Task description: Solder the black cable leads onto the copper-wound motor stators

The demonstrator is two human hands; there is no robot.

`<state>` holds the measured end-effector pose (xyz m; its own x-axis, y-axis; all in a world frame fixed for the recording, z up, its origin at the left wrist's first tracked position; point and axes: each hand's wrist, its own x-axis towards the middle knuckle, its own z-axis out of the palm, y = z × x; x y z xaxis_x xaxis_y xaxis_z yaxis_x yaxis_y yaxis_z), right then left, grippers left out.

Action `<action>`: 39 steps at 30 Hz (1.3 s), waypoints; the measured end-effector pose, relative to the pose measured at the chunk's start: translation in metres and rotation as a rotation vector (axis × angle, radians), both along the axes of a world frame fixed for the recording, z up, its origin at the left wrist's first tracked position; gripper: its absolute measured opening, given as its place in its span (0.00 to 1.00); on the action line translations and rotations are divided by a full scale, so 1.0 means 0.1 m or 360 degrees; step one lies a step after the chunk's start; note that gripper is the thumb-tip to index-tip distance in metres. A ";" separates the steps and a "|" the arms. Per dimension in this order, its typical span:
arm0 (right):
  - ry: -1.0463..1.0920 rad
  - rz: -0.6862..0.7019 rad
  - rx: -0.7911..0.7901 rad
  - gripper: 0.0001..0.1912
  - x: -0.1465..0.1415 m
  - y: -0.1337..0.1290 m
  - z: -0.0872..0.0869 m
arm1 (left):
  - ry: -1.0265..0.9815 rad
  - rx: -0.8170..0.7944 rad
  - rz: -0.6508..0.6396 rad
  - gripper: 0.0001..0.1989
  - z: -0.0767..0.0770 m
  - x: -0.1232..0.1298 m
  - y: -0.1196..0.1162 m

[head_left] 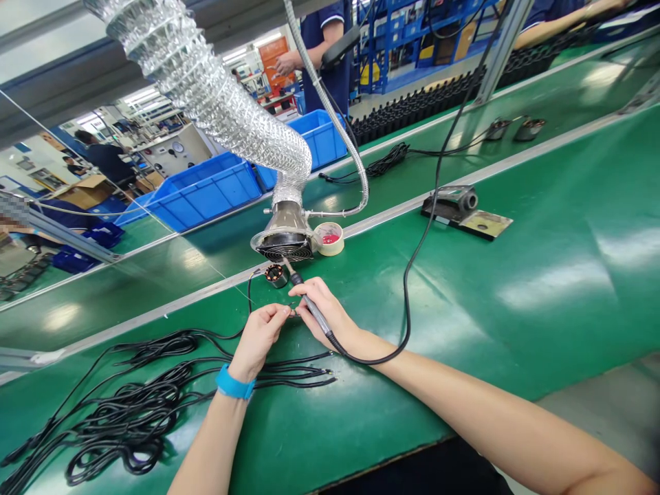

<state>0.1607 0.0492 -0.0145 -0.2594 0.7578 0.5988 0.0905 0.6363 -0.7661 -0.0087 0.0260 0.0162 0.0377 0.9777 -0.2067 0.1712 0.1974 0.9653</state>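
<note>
Green matting (520, 309) is lying under everything in the head view, and you are working at lower centre with your hands drawn close together. Your right hand (324, 311) is gripping a soldering iron (317, 317) like a pen, fingers closed round its grey barrel, with the dark tip pointing toward upper left. Your left hand (258, 342) is pinching a thin wire end (294, 312) between thumb and forefinger. The wire end is sitting right at those fingertips, just beside your right-hand fingers, and is too small to make out in detail.

Handling note: bracing the hands near each other is steadying the work; keeping the hot tip off the cable jackets is what matters.

A loose bundle of black cables (137, 405) is sprawling across the lower left, beneath a blue wrist strap (234, 383) on your left wrist. Just past the iron's tip, a small wound coil part (276, 276) is sitting on the matting, near a tape roll (330, 238) and a fume extractor hood (285, 237). An iron stand (458, 210) is resting off to the right.
</note>
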 end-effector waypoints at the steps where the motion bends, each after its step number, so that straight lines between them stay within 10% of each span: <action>1: -0.0010 -0.0006 0.0002 0.18 0.00 0.00 0.00 | -0.0051 -0.0032 -0.0017 0.20 0.00 -0.01 0.01; 39: -0.0019 0.0006 -0.0004 0.20 0.03 -0.01 -0.01 | -0.0151 -0.0141 -0.0017 0.19 0.01 -0.04 0.03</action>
<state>0.1640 0.0479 -0.0157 -0.2694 0.7582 0.5938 0.0971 0.6348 -0.7665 -0.0128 0.0292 0.0173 0.0713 0.9551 -0.2874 0.0821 0.2815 0.9560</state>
